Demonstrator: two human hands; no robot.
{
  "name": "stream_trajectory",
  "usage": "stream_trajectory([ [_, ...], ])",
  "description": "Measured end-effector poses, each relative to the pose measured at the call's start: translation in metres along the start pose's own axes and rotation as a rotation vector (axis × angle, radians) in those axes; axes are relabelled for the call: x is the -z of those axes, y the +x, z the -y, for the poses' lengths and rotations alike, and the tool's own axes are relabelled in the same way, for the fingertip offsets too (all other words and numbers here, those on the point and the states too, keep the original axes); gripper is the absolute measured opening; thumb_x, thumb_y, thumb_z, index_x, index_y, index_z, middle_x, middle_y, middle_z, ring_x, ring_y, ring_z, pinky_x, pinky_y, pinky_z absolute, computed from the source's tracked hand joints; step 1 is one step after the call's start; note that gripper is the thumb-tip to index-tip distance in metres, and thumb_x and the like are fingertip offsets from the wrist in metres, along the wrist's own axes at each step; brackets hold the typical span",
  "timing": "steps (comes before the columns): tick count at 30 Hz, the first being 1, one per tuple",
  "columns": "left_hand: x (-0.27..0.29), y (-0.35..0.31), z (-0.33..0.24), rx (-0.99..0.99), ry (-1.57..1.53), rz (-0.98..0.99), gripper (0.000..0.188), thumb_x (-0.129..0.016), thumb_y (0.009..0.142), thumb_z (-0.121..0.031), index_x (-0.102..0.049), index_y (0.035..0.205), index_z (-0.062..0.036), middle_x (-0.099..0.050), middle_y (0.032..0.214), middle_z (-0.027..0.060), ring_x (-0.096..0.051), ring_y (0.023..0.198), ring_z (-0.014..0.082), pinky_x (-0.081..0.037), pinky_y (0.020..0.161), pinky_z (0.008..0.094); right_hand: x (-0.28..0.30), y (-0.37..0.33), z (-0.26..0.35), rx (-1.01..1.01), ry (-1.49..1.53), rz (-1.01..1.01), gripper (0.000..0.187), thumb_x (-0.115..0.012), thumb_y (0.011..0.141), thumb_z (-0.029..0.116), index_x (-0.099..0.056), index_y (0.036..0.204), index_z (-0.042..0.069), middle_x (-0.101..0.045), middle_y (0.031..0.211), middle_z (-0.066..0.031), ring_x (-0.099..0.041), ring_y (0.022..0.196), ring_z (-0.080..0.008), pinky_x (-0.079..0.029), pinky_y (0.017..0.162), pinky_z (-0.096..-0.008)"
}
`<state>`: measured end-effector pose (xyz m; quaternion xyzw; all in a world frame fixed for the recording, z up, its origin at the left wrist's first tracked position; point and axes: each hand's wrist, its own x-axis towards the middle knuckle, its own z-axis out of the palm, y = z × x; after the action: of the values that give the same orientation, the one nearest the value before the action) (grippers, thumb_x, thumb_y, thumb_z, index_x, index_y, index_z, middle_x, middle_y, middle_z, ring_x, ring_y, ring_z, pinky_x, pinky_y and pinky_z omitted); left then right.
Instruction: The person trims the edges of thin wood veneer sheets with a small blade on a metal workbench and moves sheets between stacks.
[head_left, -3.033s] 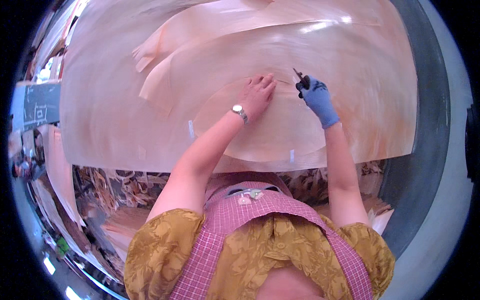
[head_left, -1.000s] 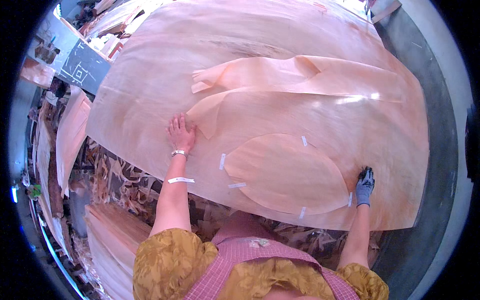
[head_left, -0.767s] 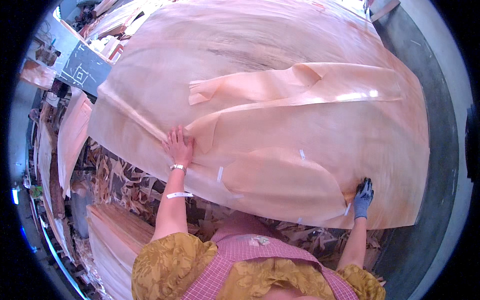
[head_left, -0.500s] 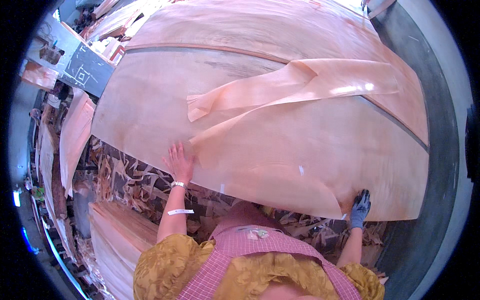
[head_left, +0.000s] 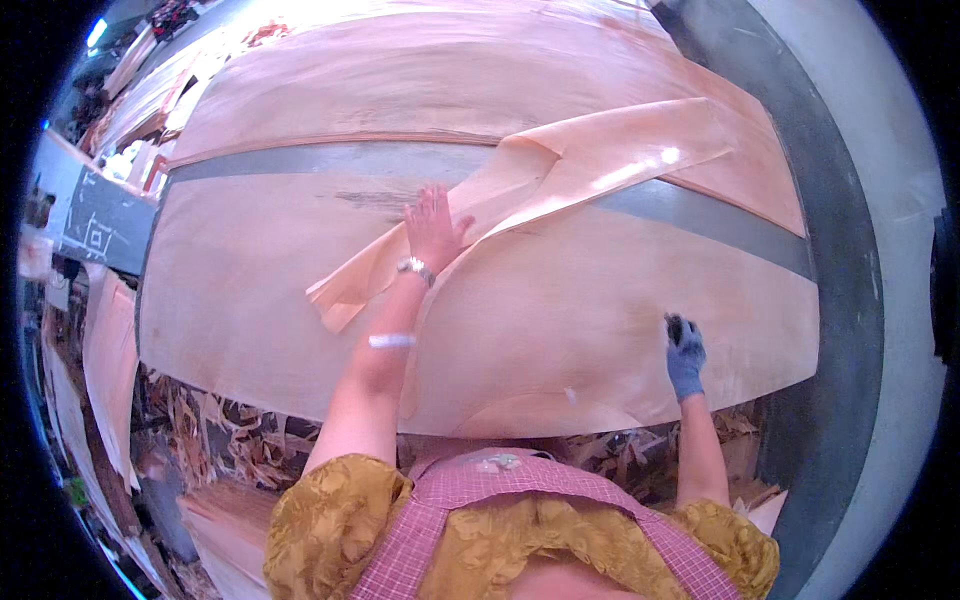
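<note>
My bare left hand [head_left: 434, 230], with a metal watch on its wrist, lies with fingers stretched out on a folded, curling strip of thin wood veneer [head_left: 600, 150]. The strip runs diagonally over a wide, pale veneer sheet [head_left: 560, 310]. Above the right part of that sheet is my right hand [head_left: 685, 355], in a grey glove with dark fingertips. Its fingers look curled in; whether they hold anything is hidden. A small whitish scrap [head_left: 570, 396] rests on the sheet near the front edge.
Behind a grey gap lies another veneer stack [head_left: 400, 80]. Torn veneer scraps [head_left: 240, 430] litter the space below the front edge. A dark board with chalk marks [head_left: 100, 225] stands at the left, and a dark grey band [head_left: 830, 250] curves along the right.
The wide sheet has slid nearer to me, widening the grey gap behind it. My left hand has moved forward onto the strip; my right hand has left the front edge and its fingers have curled.
</note>
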<state>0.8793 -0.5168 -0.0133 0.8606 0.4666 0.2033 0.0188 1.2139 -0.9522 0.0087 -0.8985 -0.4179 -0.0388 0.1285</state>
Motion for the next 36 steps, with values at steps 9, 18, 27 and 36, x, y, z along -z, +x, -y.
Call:
stream_trajectory([
  [9, 0.004, 0.063, -0.046, 0.145, -0.022, 0.407, 0.034, -0.066, 0.08, -0.041, -0.066, 0.101, -0.0132, -0.064, 0.105, 0.0086, -0.056, 0.108, 0.0269, -0.037, 0.094, 0.0476, -0.073, 0.246, 0.065, 0.256, 0.172, -0.116, 0.037, -0.063, 0.091, 0.032, -0.057, 0.123, 0.015, -0.063, 0.109, -0.0163, -0.063, 0.095, -0.0382, -0.052, 0.075, -0.0486],
  [18, 0.042, 0.04, -0.084, -0.139, -0.157, 0.116, 0.019, -0.07, 0.079, -0.029, -0.062, 0.082, -0.0125, -0.066, 0.081, 0.0062, -0.064, 0.078, 0.0275, -0.044, 0.072, 0.0438, -0.093, 0.459, 0.099, 0.34, 0.042, 0.17, 0.05, -0.051, 0.086, 0.005, -0.056, 0.129, 0.03, -0.032, 0.154, -0.0075, -0.053, 0.123, -0.0343, -0.054, 0.089, -0.0457],
  [27, 0.081, 0.046, -0.056, 0.059, -0.092, 0.249, 0.015, -0.07, 0.079, -0.025, -0.066, 0.083, -0.0108, -0.068, 0.088, 0.0085, -0.066, 0.086, 0.0269, -0.05, 0.073, 0.0414, -0.026, 0.432, 0.051, 0.556, 0.056, -0.225, 0.018, -0.057, 0.092, 0.019, -0.063, 0.109, 0.016, -0.063, 0.104, -0.0111, -0.062, 0.098, -0.0319, -0.052, 0.081, -0.0428],
  [36, 0.194, 0.108, 0.012, -0.371, -0.05, -0.37, 0.007, -0.069, 0.08, -0.018, -0.064, 0.085, -0.0138, -0.06, 0.083, 0.0022, -0.059, 0.08, 0.0237, -0.044, 0.073, 0.0383, 0.11, 0.246, 0.07, 0.541, -0.386, -0.336, 0.044, -0.062, 0.085, 0.013, -0.055, 0.129, 0.012, -0.06, 0.119, -0.0106, -0.058, 0.106, -0.033, -0.052, 0.084, -0.0428],
])
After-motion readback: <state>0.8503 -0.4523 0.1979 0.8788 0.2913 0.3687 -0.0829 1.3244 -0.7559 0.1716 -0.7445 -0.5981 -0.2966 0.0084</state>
